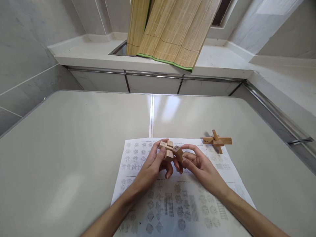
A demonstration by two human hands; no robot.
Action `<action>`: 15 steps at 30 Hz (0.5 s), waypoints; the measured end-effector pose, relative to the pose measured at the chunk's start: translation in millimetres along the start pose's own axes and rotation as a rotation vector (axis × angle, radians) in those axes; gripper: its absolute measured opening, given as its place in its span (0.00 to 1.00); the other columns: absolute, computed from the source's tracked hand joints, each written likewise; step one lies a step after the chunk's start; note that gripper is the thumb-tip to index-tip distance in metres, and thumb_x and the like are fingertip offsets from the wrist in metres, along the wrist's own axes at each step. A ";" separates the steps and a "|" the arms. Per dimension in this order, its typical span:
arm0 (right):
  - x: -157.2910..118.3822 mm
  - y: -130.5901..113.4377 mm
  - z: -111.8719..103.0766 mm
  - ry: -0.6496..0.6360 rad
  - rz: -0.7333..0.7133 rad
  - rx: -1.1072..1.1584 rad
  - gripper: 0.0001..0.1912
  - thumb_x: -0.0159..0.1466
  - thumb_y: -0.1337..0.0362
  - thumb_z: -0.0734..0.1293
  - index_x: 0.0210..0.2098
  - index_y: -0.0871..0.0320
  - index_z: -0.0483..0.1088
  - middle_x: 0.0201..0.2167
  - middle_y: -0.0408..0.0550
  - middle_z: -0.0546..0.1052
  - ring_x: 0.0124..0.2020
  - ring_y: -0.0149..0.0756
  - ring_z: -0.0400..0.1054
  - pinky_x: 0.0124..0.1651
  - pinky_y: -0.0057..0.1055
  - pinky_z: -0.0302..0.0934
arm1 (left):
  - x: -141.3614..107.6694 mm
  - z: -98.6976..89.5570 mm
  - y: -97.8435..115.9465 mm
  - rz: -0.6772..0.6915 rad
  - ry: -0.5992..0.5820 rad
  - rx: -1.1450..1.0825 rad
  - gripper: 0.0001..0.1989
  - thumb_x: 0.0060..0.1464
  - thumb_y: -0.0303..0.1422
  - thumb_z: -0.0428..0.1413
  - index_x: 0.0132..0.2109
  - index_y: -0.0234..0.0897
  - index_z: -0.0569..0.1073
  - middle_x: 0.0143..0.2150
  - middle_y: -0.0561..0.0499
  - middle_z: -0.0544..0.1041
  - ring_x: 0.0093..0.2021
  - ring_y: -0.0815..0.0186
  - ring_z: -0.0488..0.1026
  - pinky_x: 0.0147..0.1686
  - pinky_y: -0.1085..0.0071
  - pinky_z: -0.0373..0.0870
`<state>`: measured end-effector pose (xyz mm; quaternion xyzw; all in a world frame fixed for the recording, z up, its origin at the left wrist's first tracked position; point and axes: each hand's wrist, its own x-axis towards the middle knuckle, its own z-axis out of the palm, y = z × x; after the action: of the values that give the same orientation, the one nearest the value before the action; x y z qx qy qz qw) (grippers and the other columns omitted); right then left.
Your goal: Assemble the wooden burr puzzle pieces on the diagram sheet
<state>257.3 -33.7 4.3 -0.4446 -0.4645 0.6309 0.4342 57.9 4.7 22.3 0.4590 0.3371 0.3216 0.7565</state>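
Observation:
Just above the printed sheet [145, 194], several small wooden puzzle blocks [169, 155] are held together between my two hands. My left hand [156, 161] is closed on the left side of the cluster, thumb on a pale block. On the right, my right hand [195, 161] pinches a darker wooden block [177, 152] with a black mark on its end, which touches or sits close against the others. How the blocks fit together underneath is hidden by my fingers. A cross-shaped wooden puzzle [217, 141] lies at the sheet's upper right edge.
The sheet bears rows of small assembly drawings and lies on a glossy pale table [74, 148] with a seam [151, 115] down its middle. Beyond the table's far edge are a white ledge [93, 54], a hanging bamboo blind [172, 33] and a metal rail [276, 108] at right.

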 end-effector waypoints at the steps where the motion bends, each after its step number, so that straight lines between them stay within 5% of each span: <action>1: 0.8 -0.3 -1.3 -0.017 0.025 0.026 0.19 0.73 0.51 0.68 0.58 0.50 0.63 0.36 0.44 0.79 0.36 0.37 0.74 0.46 0.38 0.68 | 0.5 -0.8 -0.2 0.010 -0.013 0.004 0.25 0.73 0.51 0.46 0.66 0.40 0.59 0.35 0.49 0.77 0.26 0.68 0.68 0.32 0.69 0.64; 15: 3.1 4.0 -2.4 -0.077 0.124 0.141 0.28 0.70 0.46 0.71 0.62 0.55 0.72 0.39 0.52 0.79 0.39 0.42 0.71 0.47 0.40 0.66 | 1.5 -4.3 -5.6 0.038 0.081 0.101 0.27 0.68 0.53 0.53 0.62 0.39 0.68 0.32 0.51 0.76 0.25 0.71 0.67 0.25 0.74 0.65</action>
<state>258.4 -31.0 -0.5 -0.4162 -0.4069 0.7042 0.4066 56.3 5.8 15.3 0.4894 0.3744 0.3370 0.7118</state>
